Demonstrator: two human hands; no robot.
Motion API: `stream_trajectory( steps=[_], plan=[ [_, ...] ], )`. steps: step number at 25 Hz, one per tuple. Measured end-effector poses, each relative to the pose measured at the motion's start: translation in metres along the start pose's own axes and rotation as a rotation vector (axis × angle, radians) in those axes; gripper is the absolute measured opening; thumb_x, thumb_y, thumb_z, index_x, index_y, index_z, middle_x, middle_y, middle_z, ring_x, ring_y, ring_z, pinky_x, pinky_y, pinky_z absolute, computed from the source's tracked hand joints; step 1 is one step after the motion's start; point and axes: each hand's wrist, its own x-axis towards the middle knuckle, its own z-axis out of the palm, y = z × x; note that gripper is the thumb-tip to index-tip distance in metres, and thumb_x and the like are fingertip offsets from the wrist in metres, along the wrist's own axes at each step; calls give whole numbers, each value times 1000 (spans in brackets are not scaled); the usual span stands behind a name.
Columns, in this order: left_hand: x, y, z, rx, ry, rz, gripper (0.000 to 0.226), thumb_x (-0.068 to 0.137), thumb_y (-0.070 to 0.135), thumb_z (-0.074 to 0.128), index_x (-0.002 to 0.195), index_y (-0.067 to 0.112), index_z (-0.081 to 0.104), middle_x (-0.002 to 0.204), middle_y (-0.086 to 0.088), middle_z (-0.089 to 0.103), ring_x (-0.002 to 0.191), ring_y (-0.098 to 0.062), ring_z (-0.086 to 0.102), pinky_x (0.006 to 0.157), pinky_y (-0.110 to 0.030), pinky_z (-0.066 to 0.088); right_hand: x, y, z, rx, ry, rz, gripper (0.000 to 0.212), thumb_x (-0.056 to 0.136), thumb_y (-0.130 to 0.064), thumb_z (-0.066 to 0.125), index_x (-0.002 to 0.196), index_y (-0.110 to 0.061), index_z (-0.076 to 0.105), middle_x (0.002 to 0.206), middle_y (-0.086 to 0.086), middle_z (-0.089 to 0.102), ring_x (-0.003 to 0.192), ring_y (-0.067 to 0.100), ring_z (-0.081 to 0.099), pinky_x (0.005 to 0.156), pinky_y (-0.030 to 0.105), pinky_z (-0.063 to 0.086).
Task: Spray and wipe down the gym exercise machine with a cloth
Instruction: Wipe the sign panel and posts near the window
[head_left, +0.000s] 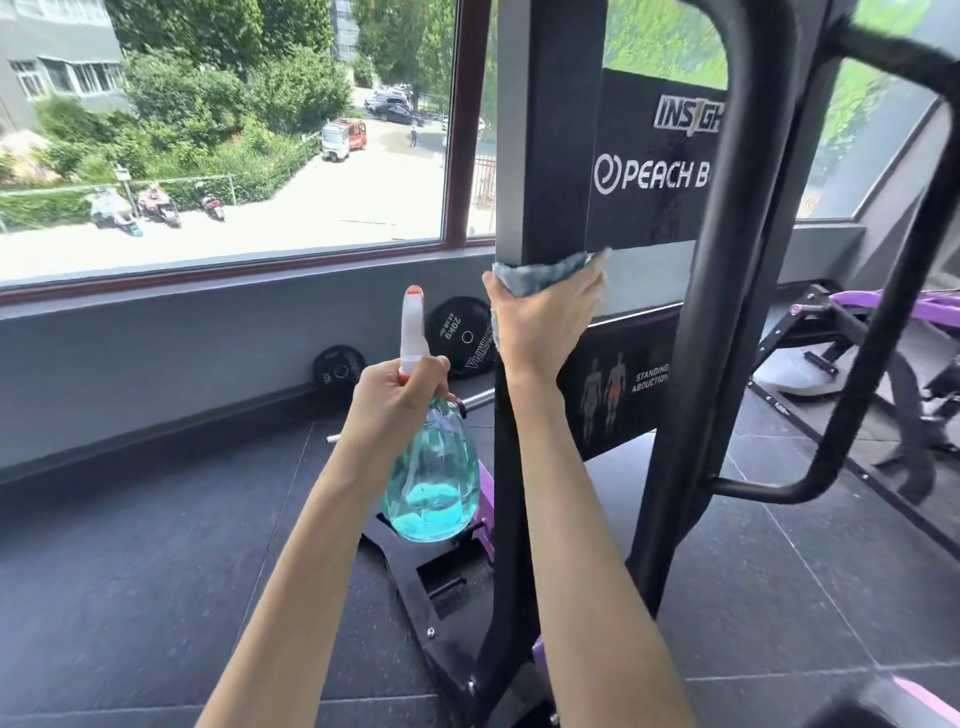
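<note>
wiping post (550, 156) | right hand (545, 317) fingers curled round cloth (540, 267) | left hand (400, 387) fingers gripping spray bottle (434, 478) | prob best: firm long strokes down post

Hands: two, left hand (395, 395) and right hand (545, 322).
Spray bottle (431, 478): one.
Cloth (545, 267): one.
Weight plates against wall: two, large plate (460, 332) and small plate (340, 366).
Exercise machines: two, black machine (550, 130) and purple machine (872, 306).
Muscle figures (615, 384) on placard: two.
Outside window: parked scooters (158, 205), three.
Red enclosed tricycle (344, 137): one.
Cars (392, 106) further back: perhaps four, too blurred for firm count.
</note>
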Motion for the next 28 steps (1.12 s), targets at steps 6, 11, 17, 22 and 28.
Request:
stream_trajectory(
  steps=[6,11,17,22,28],
  plan=[
    [-3,7,-6,-70,55,7,30,84,26,58,58,10,58,69,-10,59,73,-23,54,69,-35,42,-93,79,-33,35,-145,259,116,60,-35,89,143,9,21,140,25,37,132,35,34,110,29,23],
    [-6,11,-12,-47,115,34,26,87,20,55,66,6,61,70,-5,64,75,-21,58,71,-34,44,-27,23,-14,-66,-127,152,118,62,-38,87,144,10,17,141,22,37,132,33,35,110,32,23],
    [-11,8,-8,-104,93,-3,21,73,26,57,61,7,57,62,2,57,72,-17,63,68,-31,48,-69,62,-30,29,-171,148,116,62,-35,87,146,5,18,145,20,34,135,29,31,113,32,25],
    [-13,13,-14,-72,130,43,26,65,33,54,57,9,57,57,2,59,70,-17,58,65,-29,46,-75,56,-26,-115,-164,233,118,57,-37,90,142,11,24,136,26,40,128,38,39,108,39,30],
    [-16,7,-5,-86,140,-4,26,67,32,55,60,7,57,61,-2,58,70,-18,61,64,-29,48,60,-68,-7,-245,-137,-84,111,72,-52,75,147,3,14,149,18,29,136,30,32,113,34,25]
  ],
)
